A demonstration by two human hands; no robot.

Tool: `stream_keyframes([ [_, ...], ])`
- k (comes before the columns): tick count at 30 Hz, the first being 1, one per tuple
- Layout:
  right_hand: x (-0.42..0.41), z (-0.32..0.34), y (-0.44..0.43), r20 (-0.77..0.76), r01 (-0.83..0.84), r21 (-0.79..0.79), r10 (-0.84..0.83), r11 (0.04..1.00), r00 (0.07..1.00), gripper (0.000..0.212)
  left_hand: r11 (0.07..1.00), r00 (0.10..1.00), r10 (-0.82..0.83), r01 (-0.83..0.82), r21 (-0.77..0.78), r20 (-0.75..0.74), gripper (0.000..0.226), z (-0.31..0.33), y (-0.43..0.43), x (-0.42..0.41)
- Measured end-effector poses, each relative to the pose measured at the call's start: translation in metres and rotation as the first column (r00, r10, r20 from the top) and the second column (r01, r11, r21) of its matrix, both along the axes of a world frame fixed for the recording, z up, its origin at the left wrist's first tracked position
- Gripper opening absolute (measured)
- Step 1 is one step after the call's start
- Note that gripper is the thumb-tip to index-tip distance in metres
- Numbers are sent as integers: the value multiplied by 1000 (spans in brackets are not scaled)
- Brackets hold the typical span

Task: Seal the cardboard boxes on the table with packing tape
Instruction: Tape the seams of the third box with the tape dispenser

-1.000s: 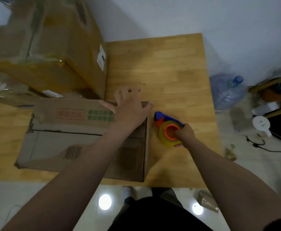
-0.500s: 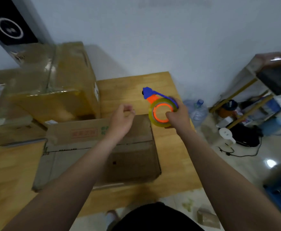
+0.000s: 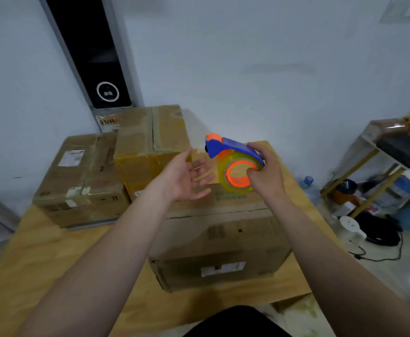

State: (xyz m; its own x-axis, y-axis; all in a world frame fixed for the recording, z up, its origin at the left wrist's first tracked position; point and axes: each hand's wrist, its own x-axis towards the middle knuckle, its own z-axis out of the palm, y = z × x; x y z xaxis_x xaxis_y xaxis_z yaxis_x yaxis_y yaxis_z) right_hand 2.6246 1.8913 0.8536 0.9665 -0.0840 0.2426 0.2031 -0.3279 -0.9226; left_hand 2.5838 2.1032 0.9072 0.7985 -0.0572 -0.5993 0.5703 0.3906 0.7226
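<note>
Wooden table (image 3: 41,263), white wall, three cardboard boxes; tape dispenser (image 3: 235,166) held in the air above the front box (image 3: 223,239).

Right hand (image 3: 267,171) grips the dispenser: fingers over blue top, thumb at orange core, yellowish tape roll. Left hand (image 3: 184,178) just left of it, palm up, fingers loose and spread, holding nothing. Front box: dark flap seam across top, barcode print (image 3: 216,232), green print (image 3: 230,195) unreadable, white label (image 3: 223,268) on near face, blurred. Two taped boxes (image 3: 82,181) (image 3: 150,142) behind left, touching; shipping label (image 3: 71,158) illegible. Black wall panel (image 3: 107,92) with white circle logo; characters below too blurred. Shelf rack (image 3: 393,166) at right.
</note>
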Motion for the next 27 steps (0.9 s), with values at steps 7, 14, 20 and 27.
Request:
stream_keyframes([
  [7, -29, 10, 36, 33, -23, -73, 25, 997, 999, 72, 997, 999, -49, 48, 54, 22, 47, 13, 39, -29],
  [14, -38, 6, 56, 45, -67, -95, 71, 993, 996, 72, 992, 1000, 3, -3, 127, 4, 24, 2, 57, -37],
  [20, -39, -6, 65, 61, -118, -178, 131, 977, 990, 71, 938, 989, 133, -147, 314, 67, 22, -21, 67, -43],
  [27, -39, -22, 68, 16, -252, -294, 269, 922, 963, 77, 819, 971, 165, -232, 524, 172, 30, -60, 80, -55],
])
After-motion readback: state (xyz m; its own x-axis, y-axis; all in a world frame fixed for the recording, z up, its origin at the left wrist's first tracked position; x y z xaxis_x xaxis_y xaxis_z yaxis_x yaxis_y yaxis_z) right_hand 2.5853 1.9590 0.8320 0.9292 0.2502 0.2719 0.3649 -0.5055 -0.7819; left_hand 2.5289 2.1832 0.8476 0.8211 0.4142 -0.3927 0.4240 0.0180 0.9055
